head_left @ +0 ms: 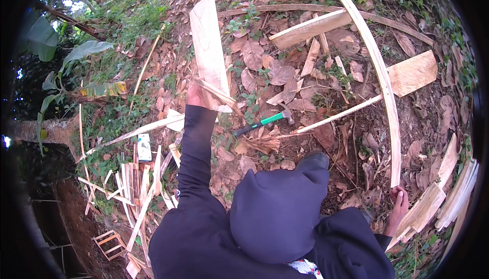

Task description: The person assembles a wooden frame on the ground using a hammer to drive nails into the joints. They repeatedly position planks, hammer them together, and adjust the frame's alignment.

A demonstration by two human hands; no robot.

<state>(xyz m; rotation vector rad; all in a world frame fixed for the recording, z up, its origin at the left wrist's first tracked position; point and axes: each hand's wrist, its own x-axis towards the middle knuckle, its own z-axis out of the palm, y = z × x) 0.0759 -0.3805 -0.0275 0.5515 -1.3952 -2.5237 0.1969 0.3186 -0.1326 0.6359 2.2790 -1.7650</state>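
Note:
My left hand (194, 94) grips the lower end of a pale, flat wooden board (208, 39), held up with its slanted end pointing away from me. A thin split stick (219, 91) crosses the board's lower end beside my fingers; whether I hold it too is unclear. On the right, my right hand (399, 205) hangs low with loosely bent fingers and nothing visible in them. Right by its fingertips ends a long pale wooden strip (384, 83), which looks curved in this view. Between my hands a claw hammer (267, 121) with a green and black handle lies on the leaves.
Short boards (412, 73) lie among dry leaves beyond the strip. Stacked planks (425, 205) rest at the right. Many split sticks (135, 192) are heaped at the left, near a small wooden frame (109, 244). My dark shoe (315, 161) stands below the hammer.

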